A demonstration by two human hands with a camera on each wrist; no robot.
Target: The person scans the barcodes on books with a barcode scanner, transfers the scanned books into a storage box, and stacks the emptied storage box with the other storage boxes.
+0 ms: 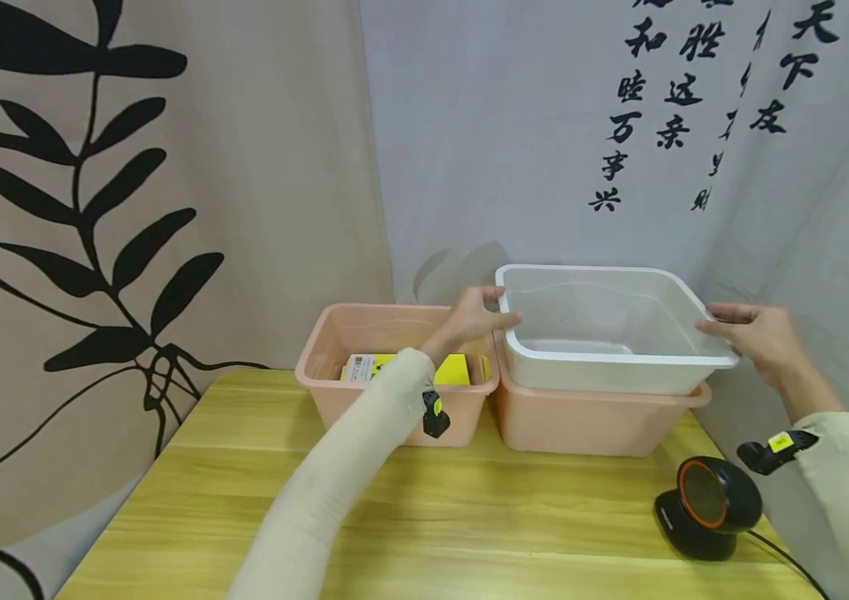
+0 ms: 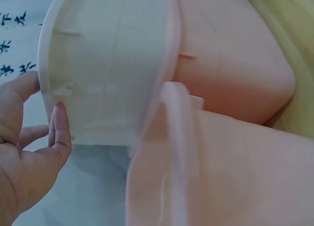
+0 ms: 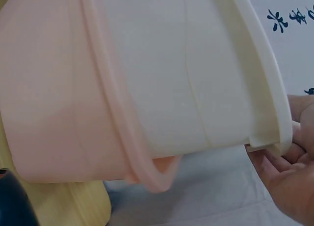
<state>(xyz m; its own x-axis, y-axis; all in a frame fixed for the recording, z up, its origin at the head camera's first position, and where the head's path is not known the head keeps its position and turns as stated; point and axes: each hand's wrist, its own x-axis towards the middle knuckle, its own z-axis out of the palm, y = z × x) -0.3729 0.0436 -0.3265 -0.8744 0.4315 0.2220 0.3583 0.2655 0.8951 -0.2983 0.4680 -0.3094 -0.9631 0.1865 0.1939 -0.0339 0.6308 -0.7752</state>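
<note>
A white plastic bin (image 1: 611,377) sits partly inside the right pink bin (image 1: 581,423), its rim well above the pink one. My left hand (image 1: 473,315) holds the white bin's left end by the rim, fingers spread along it. At the opposite end, my right hand (image 1: 760,335) grips the rim; in the right wrist view its fingers curl beneath the white lip (image 3: 283,123). The inside of the white bin shows only its bare walls and floor.
Left of these stands another pink bin (image 1: 322,398), with a yellow and white package (image 1: 454,369) inside. A black round device (image 1: 720,496) with an orange ring and a cable is at the right front of the wooden table (image 1: 469,517). Curtains hang behind.
</note>
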